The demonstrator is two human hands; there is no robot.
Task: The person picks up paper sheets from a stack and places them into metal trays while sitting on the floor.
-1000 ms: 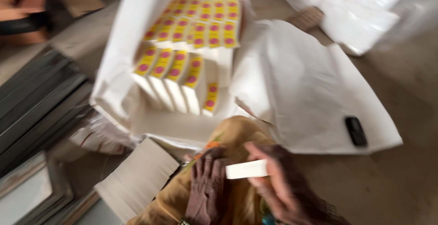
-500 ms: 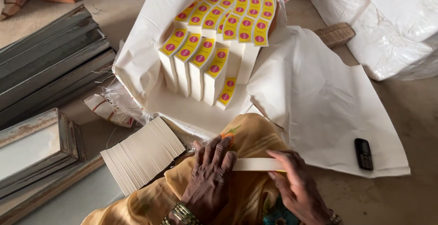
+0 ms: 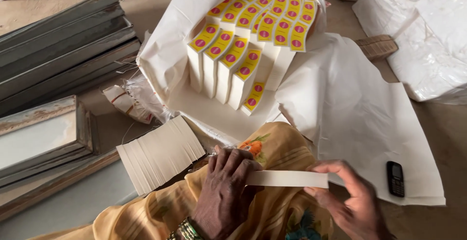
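The person's left hand presses down on one end of a long white paper strip, and the right hand pinches the other end. A moment ago the strip was held higher; now it lies flat across the yellow cloth on the lap. A fanned stack of strips sits nearby.

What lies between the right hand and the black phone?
In the head view, only bare white paper sheet separates the right hand from the phone.

A flat white paper strip, perhaps folded, lies level across the lap.
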